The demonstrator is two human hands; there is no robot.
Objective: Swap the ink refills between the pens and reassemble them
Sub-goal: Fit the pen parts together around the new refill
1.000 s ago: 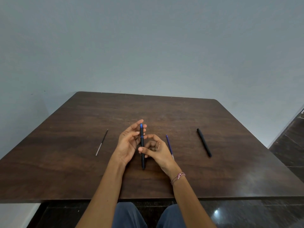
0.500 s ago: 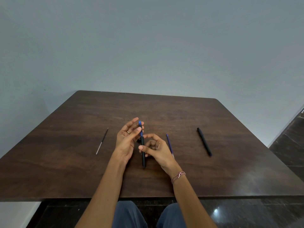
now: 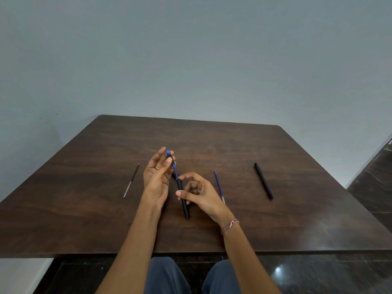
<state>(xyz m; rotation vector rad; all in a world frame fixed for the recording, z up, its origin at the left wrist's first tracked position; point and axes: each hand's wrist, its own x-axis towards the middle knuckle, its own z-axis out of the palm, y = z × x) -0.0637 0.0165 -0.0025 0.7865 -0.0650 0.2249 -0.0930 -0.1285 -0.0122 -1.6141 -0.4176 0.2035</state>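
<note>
Comparing this moment with half a second ago, we see that the left hand (image 3: 158,179) has drawn up and away from the right hand (image 3: 199,194). The blue end piece (image 3: 169,154) now stands clear of the black barrel (image 3: 184,198), with a thin blue refill (image 3: 175,171) bared between them; before, the two parts sat closer together. The left grip pinches the blue end piece between thumb and fingers, with a ring (image 3: 156,167) on one finger. The right grip is curled round the black barrel, forefinger tip at its upper end and thumb lower down. The barrel slants away from us, and we cannot tell whether its near end touches the bench (image 3: 84,209). Lying on the bench as before are a thin dark refill (image 3: 131,181) well left of the hands, a purple refill (image 3: 218,185) just beside the right hand, and a black pen (image 3: 263,181) farther right. A bracelet (image 3: 230,224) circles the right wrist. Whether the pens bear any writing we cannot tell
</note>
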